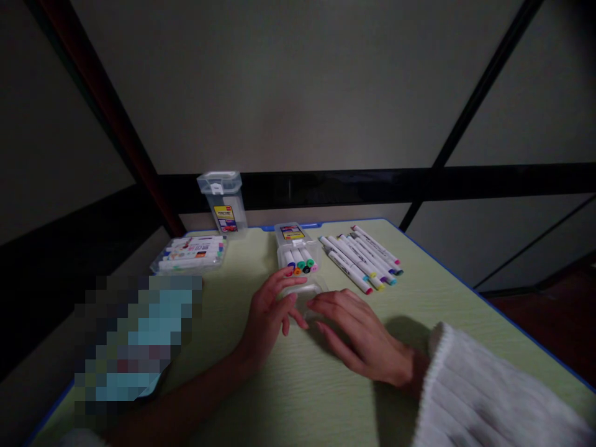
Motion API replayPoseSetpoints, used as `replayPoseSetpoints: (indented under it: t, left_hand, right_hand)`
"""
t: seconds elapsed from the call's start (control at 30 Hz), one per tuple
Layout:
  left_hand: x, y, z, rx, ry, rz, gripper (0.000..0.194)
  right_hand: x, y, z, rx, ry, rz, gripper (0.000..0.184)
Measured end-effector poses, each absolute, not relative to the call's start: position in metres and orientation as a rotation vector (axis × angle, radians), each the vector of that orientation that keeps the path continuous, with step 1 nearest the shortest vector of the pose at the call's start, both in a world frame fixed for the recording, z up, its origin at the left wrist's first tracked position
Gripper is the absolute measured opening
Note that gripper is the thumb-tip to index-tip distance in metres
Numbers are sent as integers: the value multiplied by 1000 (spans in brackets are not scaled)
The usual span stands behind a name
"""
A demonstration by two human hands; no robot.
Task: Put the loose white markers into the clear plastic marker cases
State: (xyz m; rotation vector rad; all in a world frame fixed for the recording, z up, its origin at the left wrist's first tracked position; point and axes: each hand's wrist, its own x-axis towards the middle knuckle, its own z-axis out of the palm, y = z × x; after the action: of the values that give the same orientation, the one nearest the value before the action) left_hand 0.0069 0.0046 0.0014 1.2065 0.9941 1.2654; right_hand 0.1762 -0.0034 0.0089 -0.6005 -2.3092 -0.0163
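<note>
A clear plastic marker case [293, 236] lies on the table with its lid folded open toward me. Inside it are several white markers [305, 256], their coloured ends facing me. My left hand [270, 316] is at the lid's left side, fingers spread, one fingertip close to the marker ends; whether it touches them I cannot tell. My right hand [361, 335] rests at the right edge of the transparent lid [305, 290], fingers stretched and slightly bent. Neither hand appears to grip anything. To the right lies a row of loose white markers [361, 257] with coloured caps.
An upright clear case [226, 205] with a yellow label stands at the back left. Before it lies a flat clear pack of markers [190, 254]. A blurred-out light blue object [153, 335] lies at the left. The table [307, 397] has a blue edge, with a wall behind.
</note>
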Motion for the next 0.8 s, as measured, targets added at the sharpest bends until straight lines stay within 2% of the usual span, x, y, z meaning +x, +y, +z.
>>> replayPoseSetpoints:
  t: [0.47, 0.8]
  left_hand:
    - [7, 3, 3, 1222, 1005, 1299, 32]
    - [7, 4, 1, 1253, 1001, 1299, 25]
  right_hand:
    - [191, 19, -1, -975, -2051, -54, 13]
    - [199, 40, -7, -1436, -2202, -125, 34]
